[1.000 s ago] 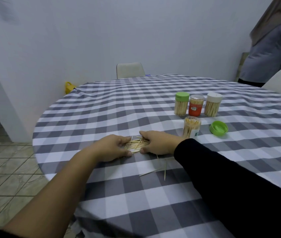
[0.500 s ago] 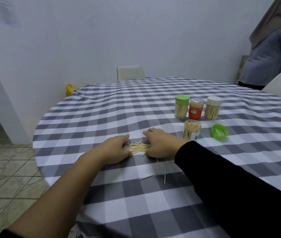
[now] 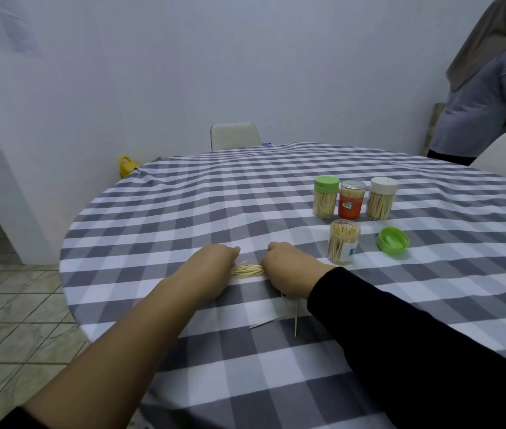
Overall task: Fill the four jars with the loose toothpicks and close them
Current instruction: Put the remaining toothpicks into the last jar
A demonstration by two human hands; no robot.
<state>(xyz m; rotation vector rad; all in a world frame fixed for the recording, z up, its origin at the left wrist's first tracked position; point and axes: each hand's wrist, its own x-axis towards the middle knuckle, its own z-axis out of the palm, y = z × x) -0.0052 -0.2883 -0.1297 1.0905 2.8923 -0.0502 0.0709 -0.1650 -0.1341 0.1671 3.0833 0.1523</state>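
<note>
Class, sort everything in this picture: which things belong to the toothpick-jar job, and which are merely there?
Job: toothpick bundle; stray toothpicks; open jar; loose green lid; three capped jars; left hand; right hand.
Bystanders: chair; yellow container; person.

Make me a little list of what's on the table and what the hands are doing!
hands: left hand and right hand squeeze a toothpick pile together between them
stray toothpicks: a few lie nearer the person, apart from the pile
open jar: upright, partly full, no lid
loose green lid: on the cloth to the right of the open jar
closed jars: green-lid jar, orange jar, white-lid jar, in a row behind
table: grey-and-white checked cloth
</note>
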